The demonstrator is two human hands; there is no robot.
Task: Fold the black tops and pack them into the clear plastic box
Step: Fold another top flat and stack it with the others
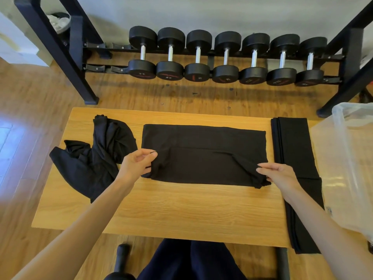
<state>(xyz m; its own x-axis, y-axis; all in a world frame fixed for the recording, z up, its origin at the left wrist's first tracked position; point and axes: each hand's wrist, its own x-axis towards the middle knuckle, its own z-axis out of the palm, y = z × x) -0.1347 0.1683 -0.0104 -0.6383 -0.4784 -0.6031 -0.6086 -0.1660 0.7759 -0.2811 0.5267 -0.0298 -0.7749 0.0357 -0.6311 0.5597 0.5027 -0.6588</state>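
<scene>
A black top [203, 142] lies flat and partly folded in the middle of the wooden table [171, 207]. My left hand [137, 162] pinches its near left corner. My right hand [278, 174] pinches its near right corner, where the cloth bunches. A crumpled black top [96, 158] lies at the table's left side. A long folded black top [294, 158] lies along the table's right edge. The clear plastic box [351, 158] stands right of the table, partly out of frame.
A black rack [212, 55] with several dumbbells stands on the wooden floor behind the table. Its legs [80, 81] come down near the table's far corners. My dark trousers [189, 261] show below the table's near edge.
</scene>
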